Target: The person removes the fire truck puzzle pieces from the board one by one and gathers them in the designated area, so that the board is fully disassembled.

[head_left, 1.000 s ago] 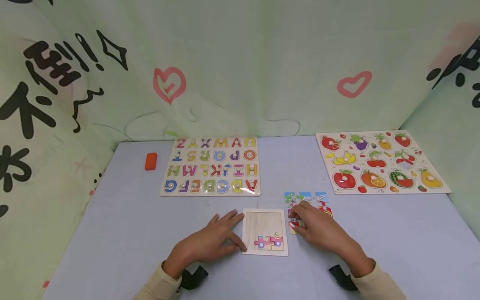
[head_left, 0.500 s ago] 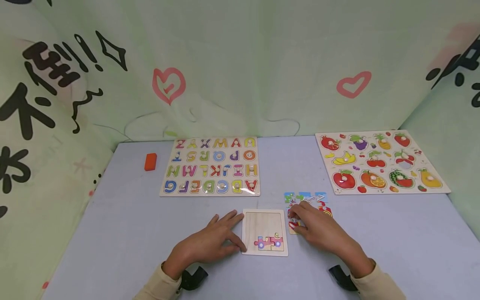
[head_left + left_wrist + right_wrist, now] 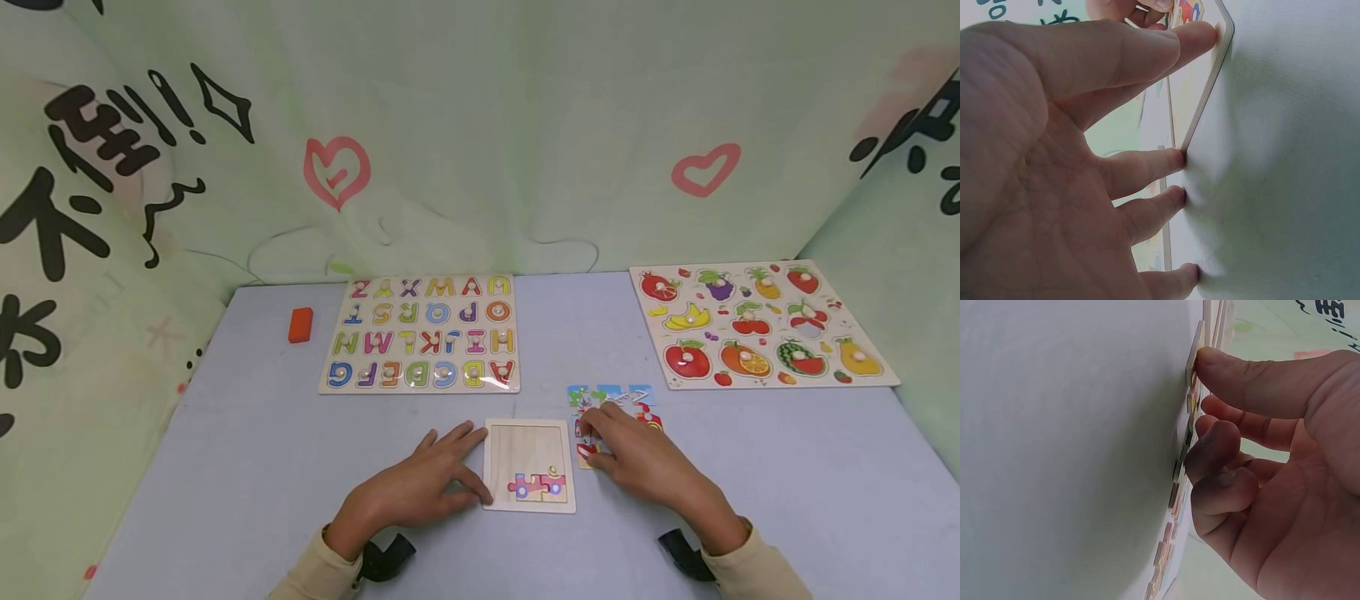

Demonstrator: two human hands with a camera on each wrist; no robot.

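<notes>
A small wooden puzzle tray (image 3: 525,446) lies before me, with a few joined pieces of a pink vehicle (image 3: 536,486) at its lower right. My left hand (image 3: 427,479) is spread flat beside it, two digits touching its left edge; the left wrist view shows fingertips at the tray's rim (image 3: 1192,119). To the tray's right, my right hand (image 3: 637,450) bends over a group of colourful jigsaw pieces (image 3: 645,398) and partly covers them. In the right wrist view the thumb presses a tilted jigsaw piece (image 3: 1194,359), apparently pinched; the opposing fingertip is hidden.
Behind the tray lies an alphabet board (image 3: 420,333). A fruit board (image 3: 761,325) sits at the back right, and an orange block (image 3: 301,325) at the back left. Fabric walls (image 3: 517,150) enclose the table (image 3: 247,483) at the back and sides.
</notes>
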